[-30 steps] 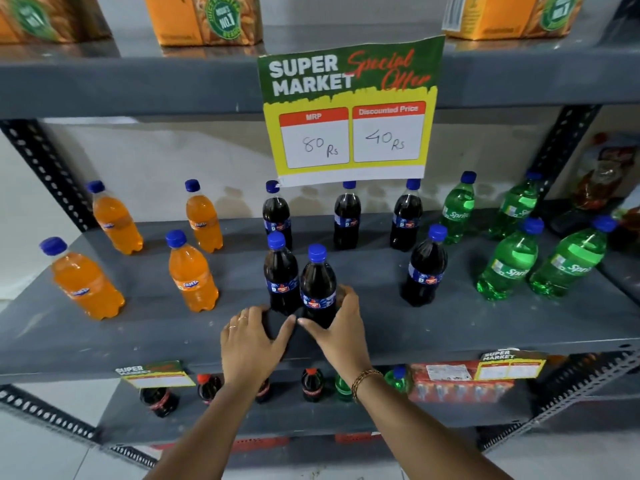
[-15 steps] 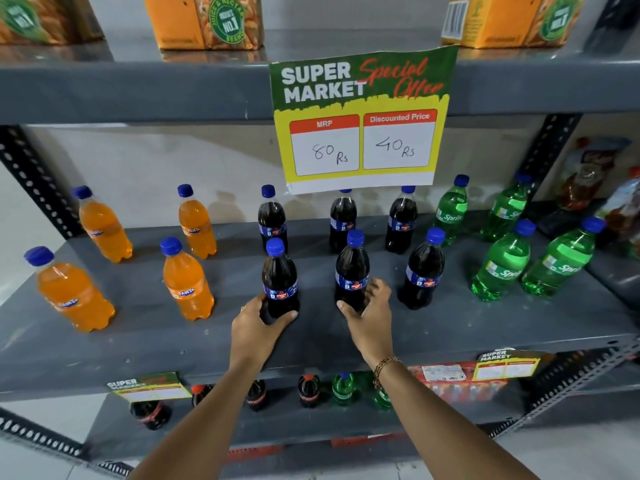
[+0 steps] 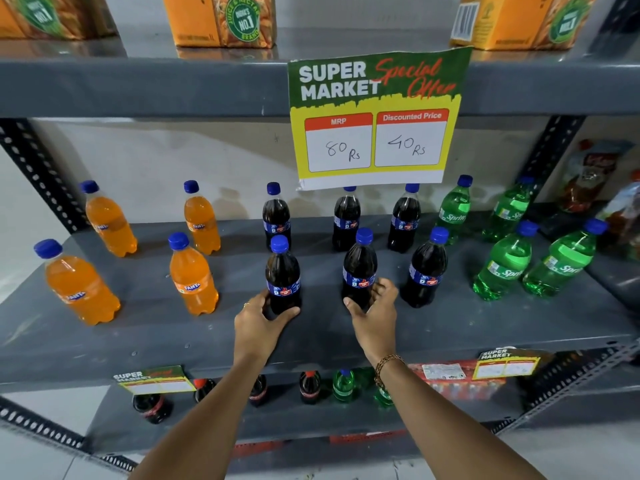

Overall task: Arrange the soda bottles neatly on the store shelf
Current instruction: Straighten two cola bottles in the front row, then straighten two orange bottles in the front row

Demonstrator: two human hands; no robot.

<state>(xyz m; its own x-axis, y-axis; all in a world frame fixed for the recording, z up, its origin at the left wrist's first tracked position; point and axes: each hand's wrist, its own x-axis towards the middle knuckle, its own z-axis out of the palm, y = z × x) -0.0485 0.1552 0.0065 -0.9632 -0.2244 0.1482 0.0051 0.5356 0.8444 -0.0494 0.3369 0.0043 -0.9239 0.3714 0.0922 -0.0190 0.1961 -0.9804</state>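
Nearest, at the front edge of the grey shelf (image 3: 104, 344): left hand (image 3: 258, 325) cupped around the base of the left front cola bottle (image 3: 283, 275), fingers curled behind and thumb in front; right hand (image 3: 375, 317) wrapped the same way low on the middle front cola bottle (image 3: 359, 271). Both bottles upright, standing on the shelf, apart from each other. Just right of the right hand, untouched, a third front cola bottle (image 3: 424, 271).

Probably full, so fairly heavy for their size, stiff-walled but smooth and a little slippery; tall and narrow, so apt to tip if pushed near the cap. Best taken low on the body, or slid along by the base.

Toward the left edge, four orange bottles (image 3: 192, 271) in two loose rows; toward the right edge, four green bottles (image 3: 504, 261). Farther back near the rear edge, three more cola bottles (image 3: 346, 220) under the hanging price sign (image 3: 374, 116).
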